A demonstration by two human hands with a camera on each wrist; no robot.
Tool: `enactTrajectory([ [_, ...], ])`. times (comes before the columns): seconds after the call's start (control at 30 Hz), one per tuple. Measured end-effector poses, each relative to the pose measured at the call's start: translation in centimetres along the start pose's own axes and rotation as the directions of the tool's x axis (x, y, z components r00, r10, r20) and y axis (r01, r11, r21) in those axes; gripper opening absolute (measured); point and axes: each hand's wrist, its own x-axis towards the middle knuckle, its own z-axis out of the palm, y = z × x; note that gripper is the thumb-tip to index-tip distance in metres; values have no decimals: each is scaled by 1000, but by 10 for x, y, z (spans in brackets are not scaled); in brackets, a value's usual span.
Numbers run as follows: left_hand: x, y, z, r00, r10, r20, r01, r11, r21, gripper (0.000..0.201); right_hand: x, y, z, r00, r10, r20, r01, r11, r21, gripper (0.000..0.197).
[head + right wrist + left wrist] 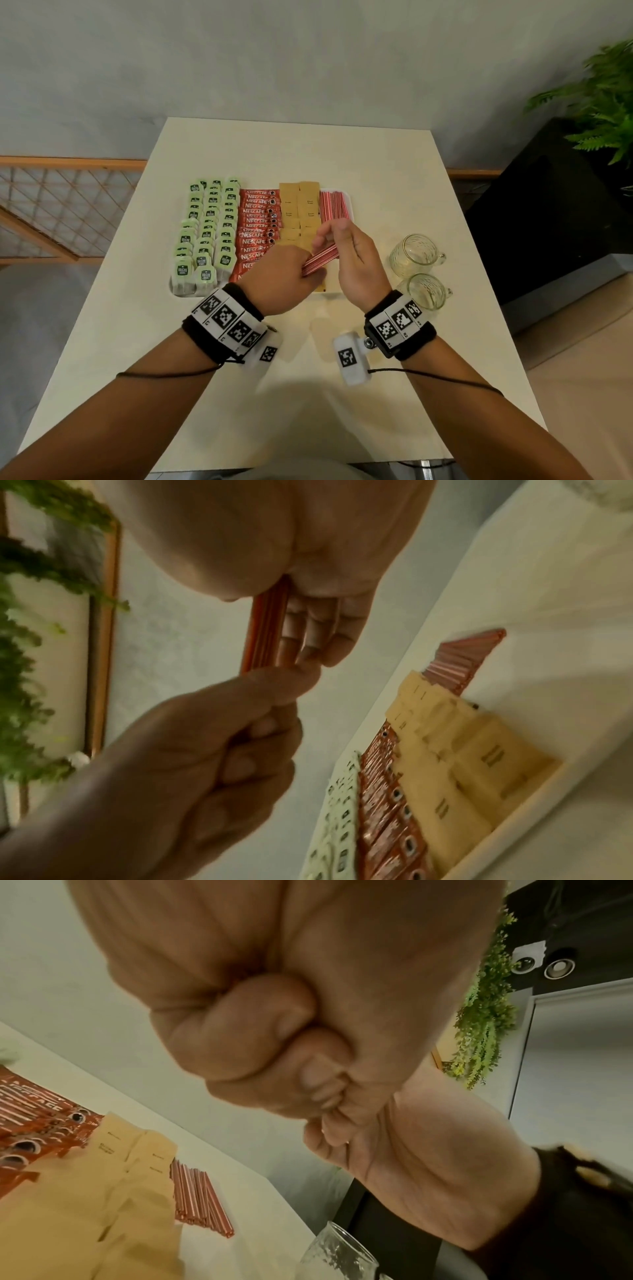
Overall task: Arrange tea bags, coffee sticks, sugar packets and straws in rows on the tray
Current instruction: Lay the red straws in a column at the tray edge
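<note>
Left hand (284, 277): fisted round the near end of a bundle of red-striped straws (318, 260), held above the tray's near right part.
Right hand (356, 260): straight, relaxed fingers (308, 631) lie flat along the bundle's far end, steadying it (no curl visible in the wrist view).
Step in hand: by my read, squaring up the last batch of straws before laying it down.
Tray (347, 197): white, on the cream table; left to right run tea bags (205, 233), Nescafe coffee sticks (257, 226), brown sugar packets (298, 209).
Laid straws (334, 205): far right, row reaches only partway toward us.
Next move: likely lowering the bundle into the bare near stretch, parallel with those.
Bystanders: two glass mugs (416, 253) right of the tray.
</note>
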Motion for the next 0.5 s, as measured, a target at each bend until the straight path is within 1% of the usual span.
enactTrajectory([
  [0.1, 0, -7, -2, 1000, -1, 10, 1, 1000, 14, 37, 1, -3, -9, 998, 13, 66, 2, 975, -223, 43],
  [0.17, 0, -9, -4, 1000, 1, 29, -1, 1000, -1, 29, 1, -5, -12, 995, 30, 93, 1, 949, -316, 51],
  [0.23, 1, -9, -7, 999, 1, 52, 0, 1000, -24, 25, 2, -4, -13, 997, 40, 60, -20, 955, -296, 59],
  [0.33, 1, -7, -11, 997, -5, 74, 15, 991, -131, 27, 3, 2, -14, 999, 49, -19, -53, 969, -240, 57],
  [0.37, 0, -6, -12, 998, -22, 58, 34, 979, -202, 27, 3, 3, -13, 998, 51, -46, -60, 972, -228, 55],
  [0.43, -1, -3, -14, 994, -103, -29, 86, 932, -353, 29, 3, 5, -12, 992, 61, -109, -82, 977, -199, 53],
  [0.47, -2, -2, -13, 985, -153, -77, 111, 911, -397, 37, 2, 5, -11, 988, 62, -139, -86, 980, -178, 53],
  [0.5, -1, -1, -12, 975, -190, -114, 128, 903, -409, 49, 1, 5, -10, 985, 56, -165, -83, 983, -164, 55],
])
